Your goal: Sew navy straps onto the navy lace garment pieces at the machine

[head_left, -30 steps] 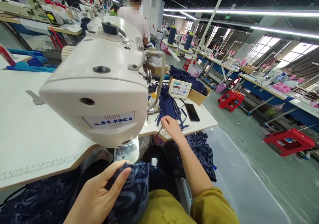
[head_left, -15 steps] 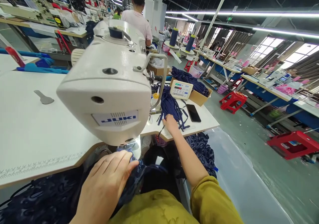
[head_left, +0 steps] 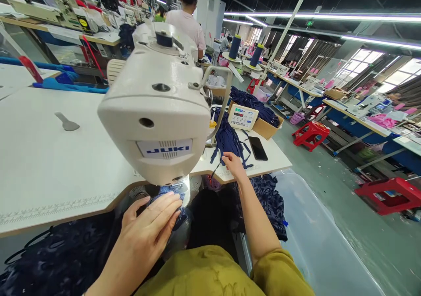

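My left hand (head_left: 153,226) lies with outstretched fingers on a piece of navy patterned fabric (head_left: 179,219), just below the head of the white sewing machine (head_left: 154,125). The needle area is hidden behind the machine head. Out to the right, my right hand (head_left: 234,164) is closed in a pinch at the lower ends of a bundle of navy fabric straps (head_left: 227,138), near the table's front edge. One thin strap end hangs by its fingertips.
A black phone (head_left: 258,148) and a control panel (head_left: 242,116) stand right of the straps. Behind is a cardboard box (head_left: 268,129) of navy straps. A grey flat tool (head_left: 68,123) lies on the white table (head_left: 39,164). Patterned fabric (head_left: 268,204) hangs beside a clear plastic bin (head_left: 309,226).
The view has shifted slightly, so the machine appears further right. My left hand has turned and its fingers have spread over the fabric. My right hand stays at the strap ends.
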{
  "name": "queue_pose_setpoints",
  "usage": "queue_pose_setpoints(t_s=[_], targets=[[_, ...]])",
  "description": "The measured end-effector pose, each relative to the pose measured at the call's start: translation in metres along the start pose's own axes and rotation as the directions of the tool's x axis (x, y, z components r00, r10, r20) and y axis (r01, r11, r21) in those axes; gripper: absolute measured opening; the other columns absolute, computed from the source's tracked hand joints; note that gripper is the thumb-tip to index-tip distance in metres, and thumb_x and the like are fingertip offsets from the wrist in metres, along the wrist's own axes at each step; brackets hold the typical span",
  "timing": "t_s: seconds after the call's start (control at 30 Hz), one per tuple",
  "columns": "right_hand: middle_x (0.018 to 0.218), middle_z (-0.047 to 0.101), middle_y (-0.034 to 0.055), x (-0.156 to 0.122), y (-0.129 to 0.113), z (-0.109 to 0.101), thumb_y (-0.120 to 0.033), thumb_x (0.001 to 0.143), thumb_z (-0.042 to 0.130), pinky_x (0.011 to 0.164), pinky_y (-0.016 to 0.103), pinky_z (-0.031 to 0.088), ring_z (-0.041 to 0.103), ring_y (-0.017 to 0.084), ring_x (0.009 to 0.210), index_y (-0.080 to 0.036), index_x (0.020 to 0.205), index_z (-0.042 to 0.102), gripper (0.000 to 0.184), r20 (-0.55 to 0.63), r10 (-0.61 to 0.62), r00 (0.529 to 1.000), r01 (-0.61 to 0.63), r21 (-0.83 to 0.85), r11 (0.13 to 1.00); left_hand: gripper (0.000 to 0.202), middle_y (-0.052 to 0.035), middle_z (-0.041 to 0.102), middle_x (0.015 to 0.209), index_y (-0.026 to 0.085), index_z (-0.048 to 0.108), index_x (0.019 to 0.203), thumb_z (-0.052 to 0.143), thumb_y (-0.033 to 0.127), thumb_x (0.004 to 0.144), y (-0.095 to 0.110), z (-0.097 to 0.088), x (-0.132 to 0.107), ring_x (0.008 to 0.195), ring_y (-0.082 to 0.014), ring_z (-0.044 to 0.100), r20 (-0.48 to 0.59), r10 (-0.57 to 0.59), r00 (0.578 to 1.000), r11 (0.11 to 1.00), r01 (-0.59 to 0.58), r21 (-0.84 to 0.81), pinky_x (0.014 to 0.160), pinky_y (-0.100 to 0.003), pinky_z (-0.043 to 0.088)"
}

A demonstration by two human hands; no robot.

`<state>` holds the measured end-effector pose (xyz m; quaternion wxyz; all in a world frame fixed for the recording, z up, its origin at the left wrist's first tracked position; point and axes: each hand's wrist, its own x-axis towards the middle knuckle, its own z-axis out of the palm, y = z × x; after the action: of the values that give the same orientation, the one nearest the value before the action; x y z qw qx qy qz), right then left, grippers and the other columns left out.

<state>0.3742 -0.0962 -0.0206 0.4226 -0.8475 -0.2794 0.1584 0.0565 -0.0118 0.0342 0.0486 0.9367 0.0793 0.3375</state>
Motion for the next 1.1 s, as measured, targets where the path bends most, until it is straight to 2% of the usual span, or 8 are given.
queue_pose_setpoints(t_s=[0.23,0.5,0.6,0.73,0.83,0.9,0.97,1.1], targets=[[0.069,0.061,-0.0005,-0.027,0.013,0.013,-0.035,0.085,0.046,0.049,0.021,0.046,0.058,0.011,0.053,-0.017,0.088,0.054,0.020,0.046,0.032,0.998,-0.042,0.230,0.972,0.032,-0.0038,0.066,0.120,0.027,0.055,0.122,0.052,0.023,0.090,0.002,-0.004,0.000,0.109,-0.0203,0.063,0.038,-0.032,0.999,0.999,0.033,-0.037,0.104,-0.042,0.033],[0.056,0.058,-0.0054,-0.047,0.016,-0.001,-0.034,0.089,0.047,0.050,0.025,0.041,0.048,0.012,0.039,-0.018,0.107,0.050,0.025,-0.073,0.054,0.996,-0.045,0.128,0.991,0.032,-0.0055,0.067,0.118,0.025,0.054,0.122,0.051,0.023,0.091,-0.001,0.002,-0.001,0.107,-0.0214,0.064,0.007,-0.039,0.999,0.998,0.040,-0.058,0.097,-0.042,0.036],[0.061,0.059,-0.0023,-0.060,0.015,-0.009,-0.032,0.090,0.047,0.061,0.028,0.041,0.053,0.014,0.050,-0.020,0.093,0.059,0.018,-0.125,0.041,0.991,-0.032,0.067,0.997,0.033,-0.0045,0.068,0.114,0.025,0.053,0.123,0.052,0.023,0.090,-0.006,0.006,-0.002,0.103,-0.0204,0.065,-0.036,0.000,0.999,0.999,-0.001,-0.033,0.095,-0.040,0.037],[0.092,0.061,0.0062,-0.078,0.007,-0.018,-0.037,0.084,0.056,0.070,0.029,0.042,0.056,0.019,0.083,-0.020,0.089,0.067,0.021,-0.177,-0.004,0.984,0.021,0.091,0.996,0.033,-0.0047,0.068,0.117,0.025,0.053,0.123,0.052,0.022,0.090,-0.005,0.005,-0.002,0.104,-0.0192,0.064,-0.014,-0.004,1.000,1.000,0.004,-0.025,0.097,-0.039,0.036],[0.073,0.056,0.0021,-0.094,-0.008,-0.014,-0.046,0.082,0.056,0.054,0.025,0.039,0.050,0.014,0.064,-0.018,0.087,0.069,0.031,-0.056,-0.016,0.998,0.028,0.221,0.975,0.034,-0.0049,0.066,0.120,0.024,0.054,0.123,0.054,0.020,0.089,-0.002,-0.002,-0.001,0.109,-0.0189,0.062,0.039,-0.005,0.999,0.999,0.007,-0.035,0.099,-0.040,0.035],[0.061,0.050,-0.0020,-0.107,-0.023,-0.006,-0.049,0.079,0.060,0.043,0.022,0.030,0.039,0.009,0.049,-0.018,0.083,0.068,0.033,0.136,-0.011,0.991,-0.054,0.468,0.882,0.036,-0.0051,0.064,0.123,0.023,0.053,0.125,0.054,0.018,0.089,-0.001,-0.006,0.000,0.112,-0.0186,0.060,0.074,-0.006,0.997,0.998,0.011,-0.061,0.101,-0.039,0.035],[0.066,0.055,-0.0013,-0.119,-0.041,0.003,-0.046,0.073,0.070,0.039,0.019,0.026,0.037,0.007,0.047,-0.018,0.080,0.067,0.030,0.317,-0.048,0.947,-0.200,0.701,0.685,0.038,-0.0058,0.063,0.125,0.021,0.051,0.127,0.052,0.015,0.090,0.000,-0.009,0.000,0.115,-0.0178,0.058,0.084,0.004,0.996,0.995,0.005,-0.104,0.103,-0.038,0.037],[0.087,0.064,0.0031,-0.133,-0.075,0.019,-0.035,0.069,0.078,0.044,0.015,0.039,0.052,0.007,0.060,-0.018,0.080,0.064,0.025,0.454,-0.110,0.884,-0.375,0.829,0.415,0.042,-0.0072,0.060,0.129,0.018,0.049,0.130,0.050,0.009,0.089,-0.002,-0.009,-0.003,0.122,-0.0166,0.053,0.089,0.019,0.996,0.984,-0.003,-0.180,0.107,-0.036,0.039]])
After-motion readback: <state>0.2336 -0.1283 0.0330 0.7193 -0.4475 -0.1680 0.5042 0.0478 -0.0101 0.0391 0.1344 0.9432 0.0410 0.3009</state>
